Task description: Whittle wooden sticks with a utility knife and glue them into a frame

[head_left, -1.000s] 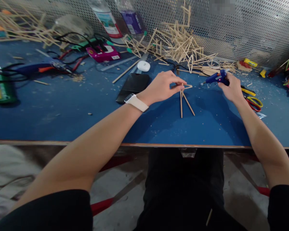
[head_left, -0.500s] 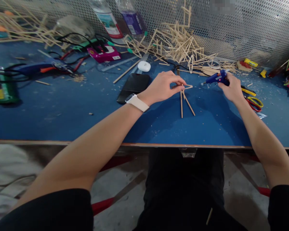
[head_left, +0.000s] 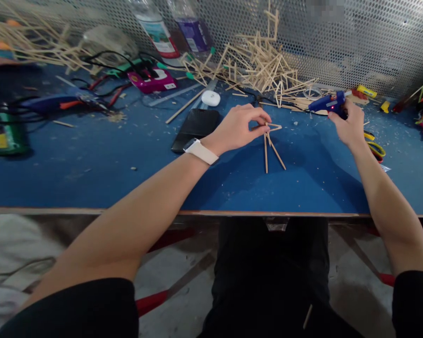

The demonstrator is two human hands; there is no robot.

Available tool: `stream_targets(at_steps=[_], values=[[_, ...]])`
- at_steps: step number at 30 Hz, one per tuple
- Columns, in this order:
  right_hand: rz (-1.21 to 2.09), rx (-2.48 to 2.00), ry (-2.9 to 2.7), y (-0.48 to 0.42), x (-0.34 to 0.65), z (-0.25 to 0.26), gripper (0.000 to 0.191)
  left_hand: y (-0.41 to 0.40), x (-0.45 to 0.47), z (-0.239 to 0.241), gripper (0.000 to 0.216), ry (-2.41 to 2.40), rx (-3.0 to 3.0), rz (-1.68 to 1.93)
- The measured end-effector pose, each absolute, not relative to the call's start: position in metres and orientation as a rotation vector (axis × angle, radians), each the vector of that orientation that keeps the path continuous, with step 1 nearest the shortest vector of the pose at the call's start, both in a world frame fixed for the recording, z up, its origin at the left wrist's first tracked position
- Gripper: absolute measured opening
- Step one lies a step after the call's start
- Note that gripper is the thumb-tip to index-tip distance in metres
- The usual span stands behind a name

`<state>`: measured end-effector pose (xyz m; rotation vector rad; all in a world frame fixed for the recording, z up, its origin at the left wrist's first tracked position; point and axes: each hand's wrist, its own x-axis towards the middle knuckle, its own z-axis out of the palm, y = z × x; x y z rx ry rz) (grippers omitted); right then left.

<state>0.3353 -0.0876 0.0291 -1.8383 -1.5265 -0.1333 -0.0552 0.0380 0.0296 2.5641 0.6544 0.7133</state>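
Observation:
My left hand (head_left: 240, 126) pinches the top of a small frame of thin wooden sticks (head_left: 270, 143) that stands on the blue table (head_left: 91, 159); two sticks slant down from my fingertips toward me. A pale watch band sits on that wrist. My right hand (head_left: 348, 124) is closed round a blue glue gun (head_left: 327, 103), lifted to the right of the frame, its nozzle pointing left and a red light showing on it.
A black phone (head_left: 196, 126) and a white case (head_left: 210, 97) lie left of my left hand. A heap of glued sticks (head_left: 264, 63) rises behind. Scissors (head_left: 373, 148) lie under my right wrist. Cables, a pink box (head_left: 151, 79) and bottles sit at back left.
My right hand has lifted the glue gun and carried it right and away from the stick frame. My left hand and the frame have stayed put.

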Motion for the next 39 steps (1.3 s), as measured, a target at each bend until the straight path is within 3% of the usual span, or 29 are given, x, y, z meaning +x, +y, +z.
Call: stream_targets(at_steps=[10,39], values=[[-0.023,-1.852,-1.593,-0.078,0.324,0.007,0.039,0.038,-0.058,0.029,0.041,0.673,2.497,0.73],[0.007,-1.835,-1.633,-0.078,0.328,0.006,0.028,0.042,-0.057,0.024,0.03,0.62,2.554,0.756]])
